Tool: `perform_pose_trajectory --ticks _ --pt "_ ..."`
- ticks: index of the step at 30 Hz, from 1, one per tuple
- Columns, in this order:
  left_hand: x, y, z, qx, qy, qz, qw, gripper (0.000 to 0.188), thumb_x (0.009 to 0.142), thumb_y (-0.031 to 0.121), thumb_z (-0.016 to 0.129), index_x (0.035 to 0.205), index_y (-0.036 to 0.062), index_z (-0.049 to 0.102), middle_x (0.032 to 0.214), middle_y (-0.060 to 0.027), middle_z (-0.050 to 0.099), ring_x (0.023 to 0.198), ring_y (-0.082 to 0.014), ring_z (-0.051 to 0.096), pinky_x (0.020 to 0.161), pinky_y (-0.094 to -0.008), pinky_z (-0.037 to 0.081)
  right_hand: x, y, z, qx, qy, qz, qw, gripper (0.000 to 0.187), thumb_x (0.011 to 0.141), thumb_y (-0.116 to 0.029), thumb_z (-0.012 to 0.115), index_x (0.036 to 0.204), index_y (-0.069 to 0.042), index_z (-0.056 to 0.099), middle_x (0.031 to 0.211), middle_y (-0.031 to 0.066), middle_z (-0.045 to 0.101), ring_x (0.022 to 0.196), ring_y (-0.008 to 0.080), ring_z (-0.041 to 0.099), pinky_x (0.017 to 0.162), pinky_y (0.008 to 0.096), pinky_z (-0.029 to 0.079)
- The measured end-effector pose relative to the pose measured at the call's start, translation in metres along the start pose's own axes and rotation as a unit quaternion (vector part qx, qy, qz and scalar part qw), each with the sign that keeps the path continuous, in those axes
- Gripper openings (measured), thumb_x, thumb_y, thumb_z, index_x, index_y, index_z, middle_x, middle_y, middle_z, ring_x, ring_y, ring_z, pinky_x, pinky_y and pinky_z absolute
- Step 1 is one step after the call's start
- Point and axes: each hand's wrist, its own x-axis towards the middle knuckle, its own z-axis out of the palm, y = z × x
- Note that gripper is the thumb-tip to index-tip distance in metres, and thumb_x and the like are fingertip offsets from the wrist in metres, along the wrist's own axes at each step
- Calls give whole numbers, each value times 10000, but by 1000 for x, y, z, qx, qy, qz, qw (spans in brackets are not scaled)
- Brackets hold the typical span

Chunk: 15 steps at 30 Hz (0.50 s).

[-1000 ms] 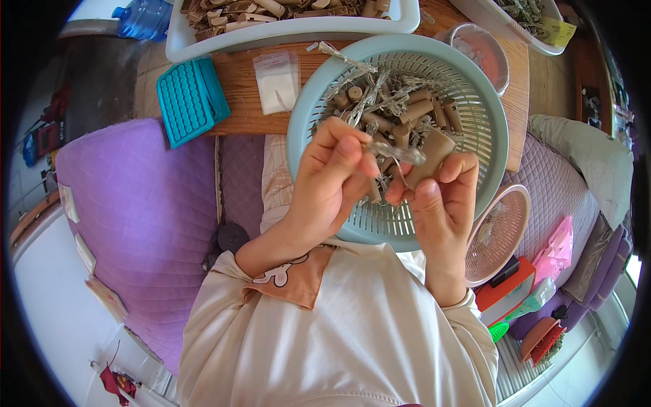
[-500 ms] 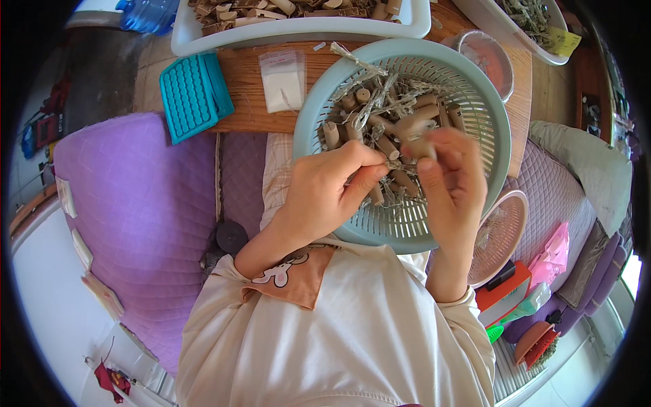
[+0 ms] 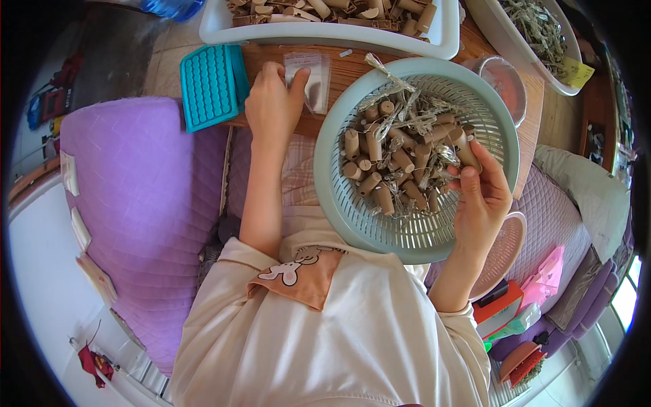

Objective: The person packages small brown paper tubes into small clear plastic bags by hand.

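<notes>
My right hand [image 3: 480, 193] grips a tan cork-shaped cylinder [image 3: 464, 148] with silvery wire beside it, over the right side of a grey-green slotted basket [image 3: 328, 197]. Many similar tan cylinders [image 3: 401, 160] and tangled wire bundles [image 3: 424, 117] lie in that basket. Away to the left, my left hand [image 3: 274, 102] is over the wooden table, thumb spread from its fingers, and nothing shows in it. Its thumb overlaps the edge of a small clear plastic bag [image 3: 317, 88]; whether they touch is unclear. A teal tray with rounded bumps [image 3: 209, 88] lies left of this hand.
A white bin [image 3: 339, 35] of tan plastic parts stands at the back. Back right is another white bin [image 3: 519, 51] with wire bundles, near a clear round tub [image 3: 502, 85]. A pink basket [image 3: 503, 261] sits right of my right forearm. Purple quilted padding [image 3: 142, 217] spreads left.
My left hand has left the basket and moved up and left to beside the plastic bag. My right hand has shifted slightly right with the tan cylinder. The whole view has shifted a little.
</notes>
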Motion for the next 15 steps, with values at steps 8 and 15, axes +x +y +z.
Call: perform_pose_trajectory --ticks 8,15 --pt "18 -30 21 -36 -147 -87 985 267 709 237 636 838 28 530 837 -150 566 757 -325 569 648 -396 463 -3 6 1 -27 -23 0 999 239 810 10 527 1048 29 535 1015 92 571 760 127 594 630 199 484" --pt "7 -15 19 45 -42 -41 997 281 704 222 647 847 17 519 948 -174 517 761 -365 563 654 -420 463 -2 5 1 -33 -22 3 999 234 814 4 524 1047 34 531 1020 95 567 771 120 584 645 202 483"
